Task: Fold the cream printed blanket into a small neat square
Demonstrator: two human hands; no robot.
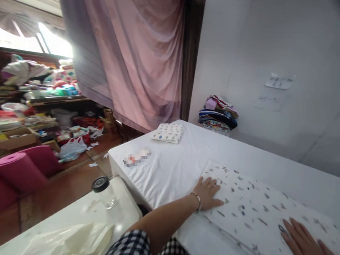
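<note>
A white cloth with small dark prints (254, 207) lies spread on a white-covered table (173, 167). My left hand (209, 192) rests flat on its near-left edge, fingers stretched out, a thin bracelet on the wrist. My right hand (301, 241) lies flat on the cloth at the lower right, fingers extended. Neither hand holds anything. My checked sleeve shows at the bottom.
A small folded printed cloth (168, 133) lies at the table's far end, a stack of folded fabrics (218, 113) by the wall. A glass jar with black lid (104, 192) and a plastic bag (64, 248) sit on a white surface left. Pink rolls (19, 170) and clutter fill the floor.
</note>
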